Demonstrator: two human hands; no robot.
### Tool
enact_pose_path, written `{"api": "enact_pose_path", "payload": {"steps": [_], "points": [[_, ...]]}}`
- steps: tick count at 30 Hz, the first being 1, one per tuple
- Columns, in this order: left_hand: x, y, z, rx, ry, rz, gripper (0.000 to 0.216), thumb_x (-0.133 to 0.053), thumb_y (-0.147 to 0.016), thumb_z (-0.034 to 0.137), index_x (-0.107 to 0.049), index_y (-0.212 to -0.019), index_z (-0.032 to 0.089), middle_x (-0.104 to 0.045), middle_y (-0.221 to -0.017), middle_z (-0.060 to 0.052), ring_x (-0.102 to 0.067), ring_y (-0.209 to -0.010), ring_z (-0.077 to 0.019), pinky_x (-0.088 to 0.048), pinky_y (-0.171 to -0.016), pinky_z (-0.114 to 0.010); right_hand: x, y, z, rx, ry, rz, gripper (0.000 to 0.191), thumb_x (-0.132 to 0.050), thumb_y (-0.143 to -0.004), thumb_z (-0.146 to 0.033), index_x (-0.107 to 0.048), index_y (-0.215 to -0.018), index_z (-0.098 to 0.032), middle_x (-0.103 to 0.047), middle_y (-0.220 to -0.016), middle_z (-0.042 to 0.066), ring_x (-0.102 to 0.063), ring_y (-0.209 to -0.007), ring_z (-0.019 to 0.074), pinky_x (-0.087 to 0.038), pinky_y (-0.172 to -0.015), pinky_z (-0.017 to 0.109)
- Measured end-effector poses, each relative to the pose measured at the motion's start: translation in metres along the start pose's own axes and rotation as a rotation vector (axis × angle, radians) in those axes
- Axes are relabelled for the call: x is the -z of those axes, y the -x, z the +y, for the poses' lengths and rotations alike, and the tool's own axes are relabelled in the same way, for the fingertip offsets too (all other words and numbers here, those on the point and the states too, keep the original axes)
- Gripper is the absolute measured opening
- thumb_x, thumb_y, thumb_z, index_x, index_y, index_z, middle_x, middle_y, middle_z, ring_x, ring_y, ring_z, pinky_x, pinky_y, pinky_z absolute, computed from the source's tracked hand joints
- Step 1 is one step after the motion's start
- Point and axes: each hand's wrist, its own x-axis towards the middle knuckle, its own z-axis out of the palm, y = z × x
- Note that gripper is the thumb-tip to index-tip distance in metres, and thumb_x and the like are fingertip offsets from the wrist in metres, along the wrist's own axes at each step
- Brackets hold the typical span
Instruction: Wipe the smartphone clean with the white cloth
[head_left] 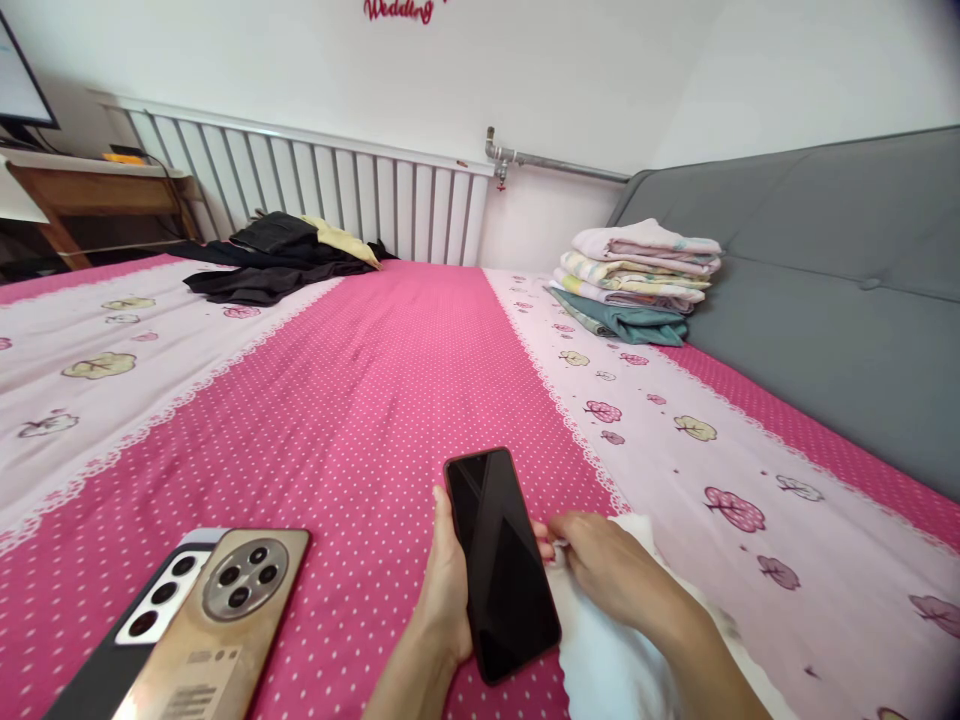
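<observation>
My left hand (442,580) is closed around a smartphone (504,570), thumb along its left edge and fingertips showing past the right edge. The phone's dark screen faces up toward me and reflects light. Just right of it, my right hand (600,560) pinches a white cloth (607,650) near the phone's edge. The cloth hangs down under my right wrist onto the bed. At the lower left lie two more phones, a gold one (225,610) with a round camera ring, partly over a dark one (127,640). Both show their backs.
A pink dotted bedsheet (390,400) spreads beneath everything. Dark clothes (277,255) lie at the far left, and a stack of folded cloths (637,265) sits by the grey headboard (810,230). Behind the bed stands a white radiator (337,185); a wooden desk (105,205) is at left.
</observation>
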Motion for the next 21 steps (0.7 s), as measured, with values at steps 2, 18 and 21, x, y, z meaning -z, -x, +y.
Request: {"api": "enact_pose_path", "payload": {"steps": [2,18,21], "points": [[0.0001,0.0002,0.0003,0.000,-0.001,-0.011,0.094,-0.023,-0.072,0.081,-0.068,-0.090,0.000,-0.070,-0.079,-0.020,-0.066,-0.067,-0.0243,-0.049,-0.071,-0.036,-0.0001,-0.0002,-0.0001,-0.001,0.003,0.001,0.022,-0.036,-0.075,0.000,-0.044,-0.064,-0.017,-0.057,-0.070,0.003,-0.051,-0.066,0.0146,-0.024,-0.058,0.025],[0.0020,-0.0010,0.0000,0.006,-0.006,-0.012,0.095,-0.024,-0.072,0.080,-0.067,-0.094,-0.002,-0.070,-0.080,-0.021,-0.066,-0.068,-0.0251,-0.050,-0.071,-0.037,0.0021,0.0006,-0.0019,-0.003,-0.004,0.015,0.021,-0.036,-0.074,-0.001,-0.037,-0.061,-0.017,-0.057,-0.068,0.002,-0.050,-0.062,0.0132,-0.024,-0.056,0.025],[0.0013,-0.0001,-0.0001,0.005,-0.006,-0.014,0.094,-0.023,-0.073,0.079,-0.067,-0.094,-0.002,-0.070,-0.081,-0.021,-0.066,-0.069,-0.0248,-0.050,-0.071,-0.036,0.0023,0.0012,-0.0016,-0.001,-0.004,0.020,0.021,-0.036,-0.074,-0.001,-0.038,-0.061,-0.017,-0.057,-0.068,0.002,-0.051,-0.064,0.0133,-0.024,-0.057,0.025]]}}
